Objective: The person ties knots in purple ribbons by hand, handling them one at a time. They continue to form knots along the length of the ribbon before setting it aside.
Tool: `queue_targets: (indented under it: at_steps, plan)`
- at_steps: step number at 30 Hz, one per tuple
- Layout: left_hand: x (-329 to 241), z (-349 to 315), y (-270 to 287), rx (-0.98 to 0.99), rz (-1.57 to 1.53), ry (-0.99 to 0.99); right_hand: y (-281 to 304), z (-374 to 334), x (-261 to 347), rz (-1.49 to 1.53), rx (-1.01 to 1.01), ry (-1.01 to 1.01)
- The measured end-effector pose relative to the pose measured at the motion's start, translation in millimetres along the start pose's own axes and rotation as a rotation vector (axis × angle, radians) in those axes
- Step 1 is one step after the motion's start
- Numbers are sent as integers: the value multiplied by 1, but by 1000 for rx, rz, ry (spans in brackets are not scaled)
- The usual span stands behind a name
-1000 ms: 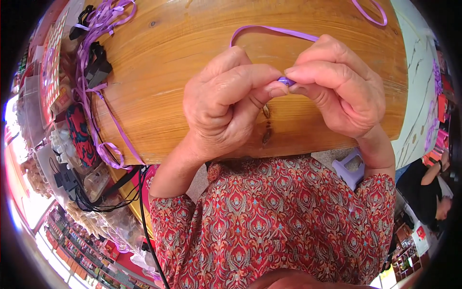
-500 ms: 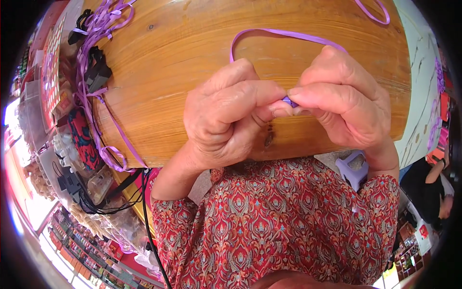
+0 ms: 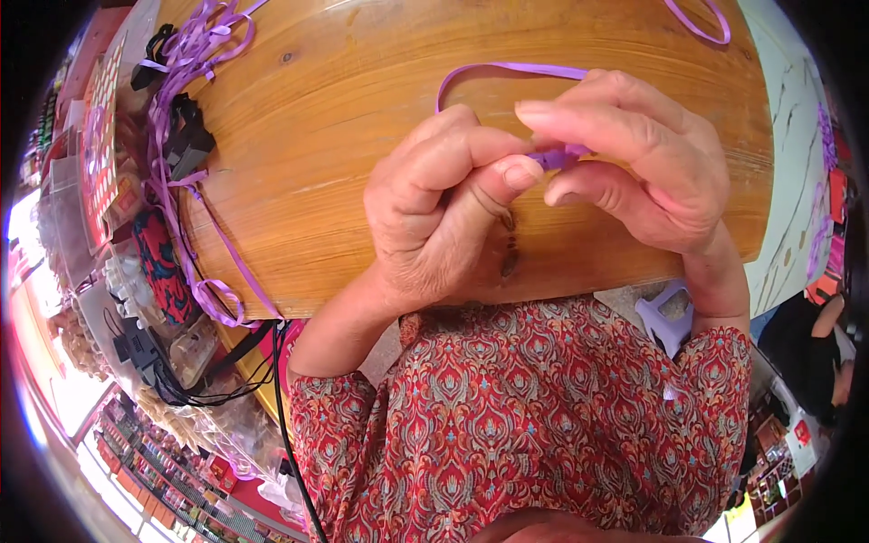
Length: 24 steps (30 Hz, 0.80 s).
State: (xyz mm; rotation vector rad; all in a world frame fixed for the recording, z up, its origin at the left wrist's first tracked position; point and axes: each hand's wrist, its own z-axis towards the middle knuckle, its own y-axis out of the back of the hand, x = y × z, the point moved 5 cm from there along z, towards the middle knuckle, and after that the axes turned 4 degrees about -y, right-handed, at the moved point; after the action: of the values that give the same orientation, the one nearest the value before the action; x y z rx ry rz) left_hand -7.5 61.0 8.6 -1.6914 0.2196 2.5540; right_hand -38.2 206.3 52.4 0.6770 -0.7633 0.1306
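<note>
A narrow purple ribbon [image 3: 516,67] makes a loop above the wooden table, both of its sides running to my hands. My left hand [image 3: 434,199] is closed, its thumb and forefinger pinching the ribbon. A short stretch of that ribbon, bunched or folded, shows between the two hands. My right hand [image 3: 647,163] is just right of it, thumb and forefinger spread apart around the ribbon without closing on it. Whether its other fingers touch the ribbon is hidden.
Wooden table [image 3: 344,163] lies beneath my hands. More purple ribbon [image 3: 213,36] is heaped at the far left beside black clips [image 3: 188,140]. Black cables [image 3: 213,394] and plastic bags crowd the left side. A lilac stool [image 3: 665,317] stands below the table; another person [image 3: 801,357] is at right.
My right thumb and forefinger have parted from their pinch, uncovering more of the ribbon. The left hand has shifted slightly right and still pinches.
</note>
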Motion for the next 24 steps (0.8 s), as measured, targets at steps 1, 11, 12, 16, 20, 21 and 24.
queue_targets:
  at_steps: [1,11,12,16,20,21,24]
  plan:
    - [3,-2,1,-30,-33,24,-1,0,0,-23,-4,-22]
    - [0,0,5,-54,170,-22,-1,-10,-3,-284,-12,156]
    - [-1,1,5,-50,172,-21,-1,-11,-2,-293,-15,157]
    - [-5,2,1,10,238,-54,0,-13,-2,-287,14,155]
    - [-6,2,0,35,275,-87,1,-13,-5,-245,0,131]
    - [-6,2,0,37,276,-82,0,-13,-5,-219,21,109]
    - [-11,1,-4,110,349,-186,-2,-14,-4,-115,63,43]
